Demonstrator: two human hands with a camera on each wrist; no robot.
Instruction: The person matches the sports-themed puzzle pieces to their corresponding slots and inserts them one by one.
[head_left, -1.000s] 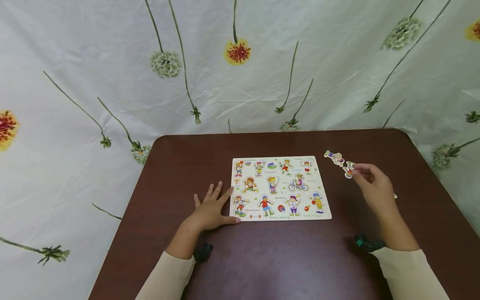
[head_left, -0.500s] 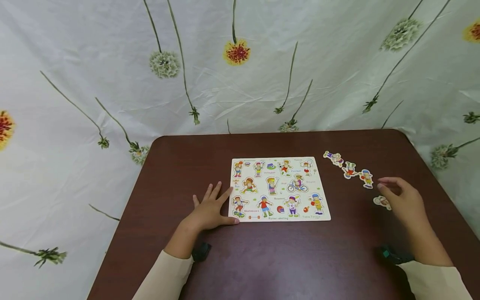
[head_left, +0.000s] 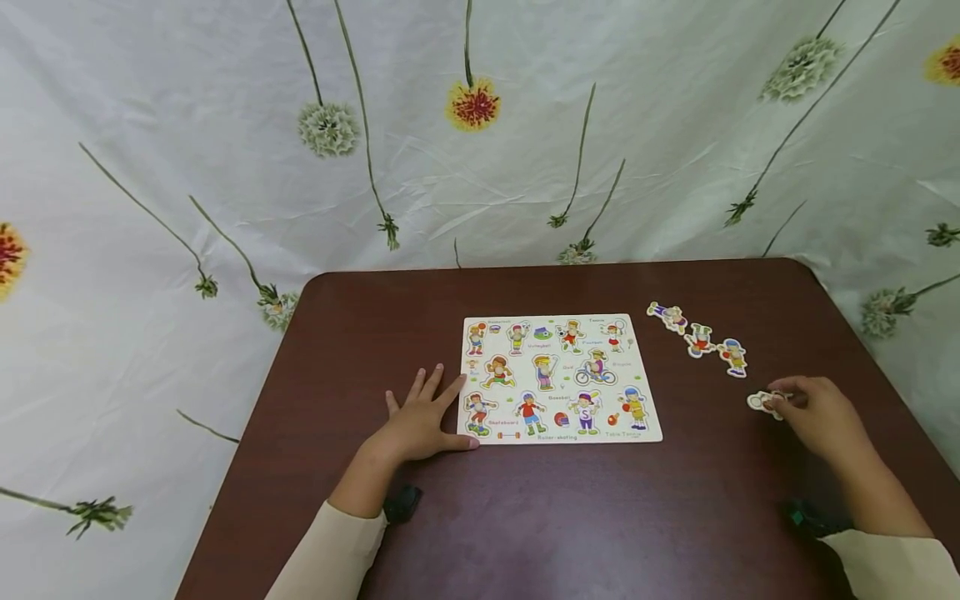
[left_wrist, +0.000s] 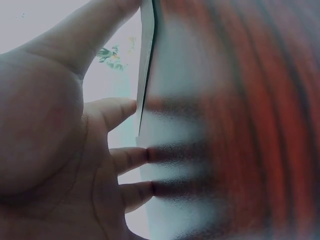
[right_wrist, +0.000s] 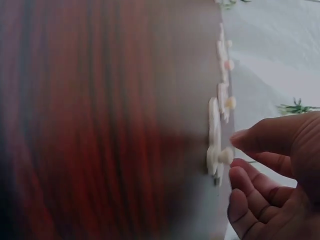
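Note:
A flat white puzzle board (head_left: 562,442) printed with sports figures lies mid-table. At its lower left corner my left hand (head_left: 416,421) rests with fingers spread, thumb and index finger on the board's edge; the left wrist view shows these fingertips (left_wrist: 131,106) against its thin side. My right hand (head_left: 821,417) reaches the nearest loose puzzle piece (head_left: 759,401), a small figure cutout partly covered by the fingers. In the right wrist view this puzzle piece (right_wrist: 213,135) lies on the table, its knob just ahead of the slightly parted thumb and index finger.
Three more knobbed figure pieces lie in a slanting row right of the board: one in purple (head_left: 667,317), one in red (head_left: 699,340) and one in blue (head_left: 732,357). A flower-printed cloth (head_left: 525,192) hangs behind the dark wooden table (head_left: 600,517).
My right hand has left the red figure piece, moved right and toward me, and come down to the nearest piece. The left hand stays on the board's corner.

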